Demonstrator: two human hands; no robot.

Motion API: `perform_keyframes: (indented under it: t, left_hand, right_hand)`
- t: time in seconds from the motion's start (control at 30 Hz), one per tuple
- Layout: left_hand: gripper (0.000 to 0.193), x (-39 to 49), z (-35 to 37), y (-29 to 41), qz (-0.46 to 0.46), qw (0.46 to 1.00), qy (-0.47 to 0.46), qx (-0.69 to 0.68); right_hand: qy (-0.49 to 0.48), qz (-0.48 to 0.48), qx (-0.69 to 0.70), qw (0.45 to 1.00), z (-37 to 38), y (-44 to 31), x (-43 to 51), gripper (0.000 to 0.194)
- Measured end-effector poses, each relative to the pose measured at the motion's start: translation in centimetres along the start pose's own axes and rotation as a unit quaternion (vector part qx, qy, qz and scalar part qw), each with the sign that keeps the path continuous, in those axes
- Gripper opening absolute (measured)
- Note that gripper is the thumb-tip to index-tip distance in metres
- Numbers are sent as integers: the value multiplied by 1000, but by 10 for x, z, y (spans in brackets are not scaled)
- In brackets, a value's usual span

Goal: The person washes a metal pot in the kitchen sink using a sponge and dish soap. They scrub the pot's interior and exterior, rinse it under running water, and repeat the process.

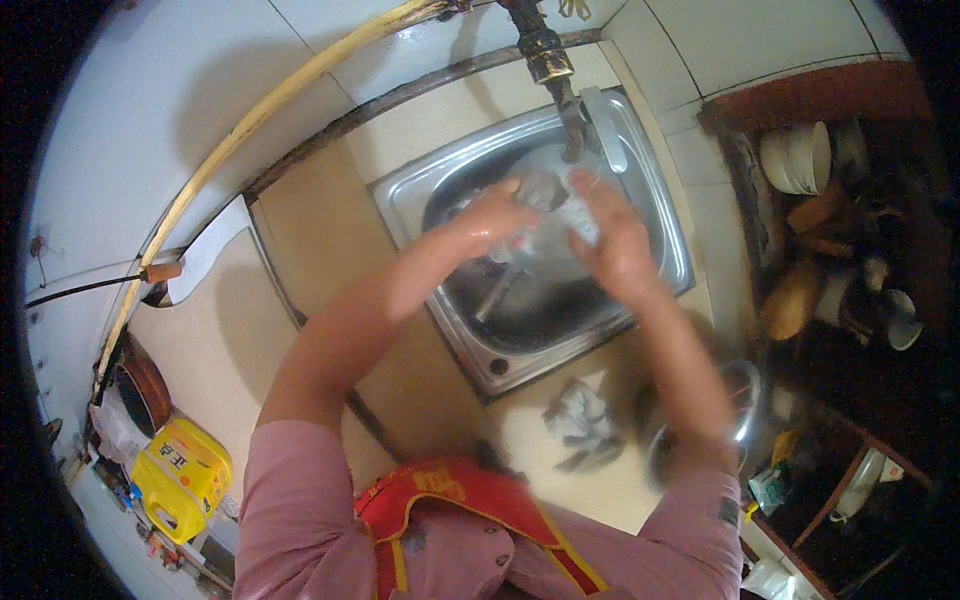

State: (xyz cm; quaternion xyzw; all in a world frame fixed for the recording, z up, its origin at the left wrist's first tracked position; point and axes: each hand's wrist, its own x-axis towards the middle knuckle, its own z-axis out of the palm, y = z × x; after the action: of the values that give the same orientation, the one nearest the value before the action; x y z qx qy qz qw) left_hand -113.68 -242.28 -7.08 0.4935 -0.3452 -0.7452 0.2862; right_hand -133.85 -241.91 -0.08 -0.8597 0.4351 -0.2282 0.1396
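Observation:
Both hands are over a stainless-steel sink (465, 341). My left hand (491, 217) has its fingers against a small grey rounded thing (544, 191), too blurred to name, and seems to hold it. Facing it from the right is my right hand (619, 236), thumb and fingers apart around a pale, blurred patch that may be foam or a dish. The tap spout (574, 142) comes down just beyond the hands. Beneath them a slim utensil (499, 296) leans in the basin, its upper end hidden by blur and the left hand.
A crumpled grey-white cloth or bag (581, 420) lies on the counter before the sink. Left stand a yellow jug (180, 480) and a brown pot (146, 394). A yellowish hose (247, 116) arcs along the wall. Bowls (799, 157) fill a dark shelf at right.

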Motion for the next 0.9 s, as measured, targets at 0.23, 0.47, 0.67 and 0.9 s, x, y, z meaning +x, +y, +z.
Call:
perform_keyframes:
  t: [0.23,0.47,0.67,0.9]
  left_hand:
    - [14,-20,25,12,-142,962,-206,-108]
    - [41,3,32,-15,137,835,11,532]
    - [54,-2,19,-19,393,676,28,623]
    - [64,-32,19,27,123,992,-17,14]
  right_hand:
    - [-175,-93,-107,974,13,8,5,25]
    - [-210,142,-111,961,68,15,-23,23]
    - [-368,350,208,836,42,11,-3,37]
    - [-30,108,142,983,-25,-16,4,45]
